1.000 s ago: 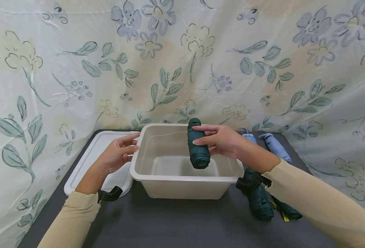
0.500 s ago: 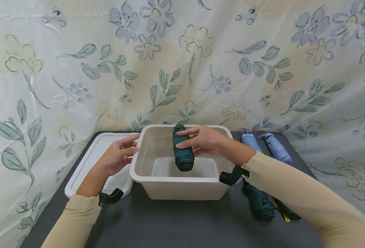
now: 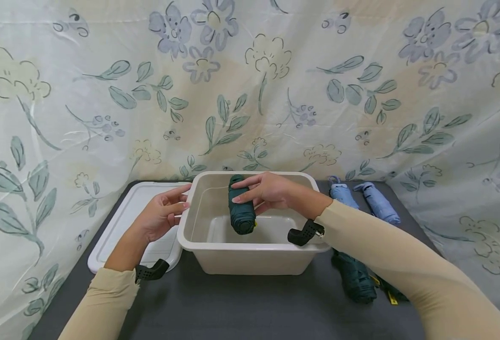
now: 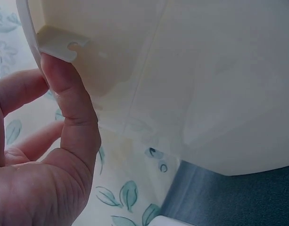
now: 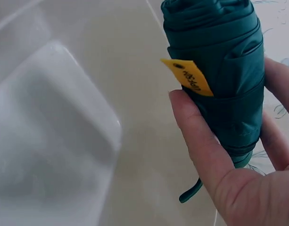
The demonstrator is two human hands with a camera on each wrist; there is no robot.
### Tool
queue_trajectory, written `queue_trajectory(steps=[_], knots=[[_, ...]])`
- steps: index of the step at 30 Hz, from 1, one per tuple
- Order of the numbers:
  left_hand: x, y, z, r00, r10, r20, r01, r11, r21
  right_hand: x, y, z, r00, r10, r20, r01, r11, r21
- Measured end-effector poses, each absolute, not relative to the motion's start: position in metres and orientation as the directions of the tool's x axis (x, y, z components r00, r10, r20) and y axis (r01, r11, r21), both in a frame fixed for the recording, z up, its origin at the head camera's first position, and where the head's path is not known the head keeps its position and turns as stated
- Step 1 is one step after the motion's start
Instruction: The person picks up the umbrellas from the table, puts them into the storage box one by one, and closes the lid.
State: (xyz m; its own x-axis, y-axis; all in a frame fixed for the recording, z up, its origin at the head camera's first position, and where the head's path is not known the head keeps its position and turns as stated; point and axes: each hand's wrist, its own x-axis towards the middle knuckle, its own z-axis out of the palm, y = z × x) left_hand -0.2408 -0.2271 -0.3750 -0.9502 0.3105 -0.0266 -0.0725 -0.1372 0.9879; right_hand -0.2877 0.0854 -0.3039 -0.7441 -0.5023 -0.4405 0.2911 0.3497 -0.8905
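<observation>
A folded dark green umbrella [image 3: 242,219] hangs tilted inside the mouth of a cream plastic bin [image 3: 254,246], towards its left half. My right hand [image 3: 271,191] grips it between thumb and fingers. The right wrist view shows its wrapped cloth [image 5: 224,108], a yellow tag [image 5: 191,77] beside the thumb and a short strap [image 5: 190,192] below. At the bin's left rim, my left hand [image 3: 160,215] holds on with thumb and fingertips. Up close, in the left wrist view, one fingertip presses under a notched tab [image 4: 64,44] of the rim. The bin's visible floor is bare.
Left of the bin lies a white lid [image 3: 122,212], partly behind the left forearm. Two folded blue umbrellas [image 3: 377,203] lie at the back right. Dark green umbrellas [image 3: 356,278] with yellow tags rest nearer, partly under the right sleeve. A floral cloth [image 3: 250,85] hangs behind the table.
My right hand has carried the green umbrella leftwards and slightly down over the bin, uncovering the blue umbrellas on the right. My left hand has stayed at the rim.
</observation>
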Motion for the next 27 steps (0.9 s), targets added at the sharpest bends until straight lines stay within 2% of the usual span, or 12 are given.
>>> queue_trajectory(steps=[13,27], knots=[[-0.242,-0.23,-0.374,-0.947,0.321,-0.014,-0.073,-0.172,0.982,-0.296,0.06,-0.308,-0.702,-0.482,-0.524,0.315,0.449,-0.836],[-0.243,-0.228,-0.373,-0.949,0.313,-0.029,-0.083,-0.161,0.984,-0.303,0.044,-0.325,-0.662,-0.503,-0.555,0.277,0.524,-0.805]])
